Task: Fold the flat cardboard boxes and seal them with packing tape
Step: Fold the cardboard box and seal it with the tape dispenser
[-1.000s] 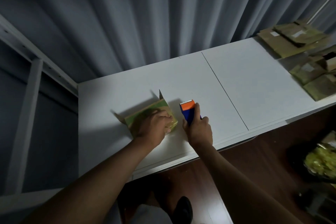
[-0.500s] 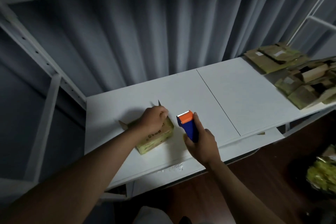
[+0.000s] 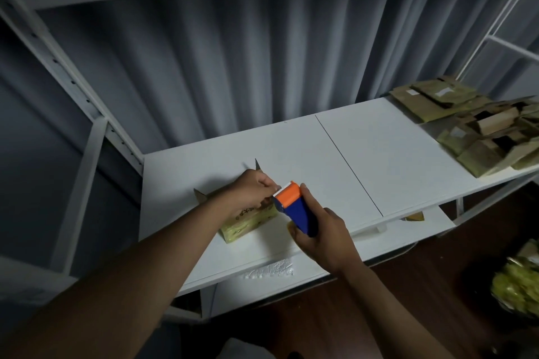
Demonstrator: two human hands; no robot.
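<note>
A small folded cardboard box (image 3: 248, 221) with printed yellow-green sides sits on the white shelf (image 3: 379, 160), its end flaps sticking up behind. My left hand (image 3: 252, 191) lies over the box top with curled fingers, its fingertips meeting the toothed front edge of the tape dispenser; whether they pinch tape there is not visible. My right hand (image 3: 323, 234) grips the blue and orange tape dispenser (image 3: 293, 207), held tilted just right of the box, its orange head against my left fingers.
A heap of flat and part-folded cardboard boxes (image 3: 478, 131) covers the shelf's right end. White rack posts stand at the left (image 3: 87, 172) and far right. A grey curtain hangs behind. A bag of yellow-green material (image 3: 516, 285) sits on the floor at right.
My right hand brought the dispenser up and left until its head met my left fingers. My left hand slid from the box top's middle toward its right edge. The view tilted upward.
</note>
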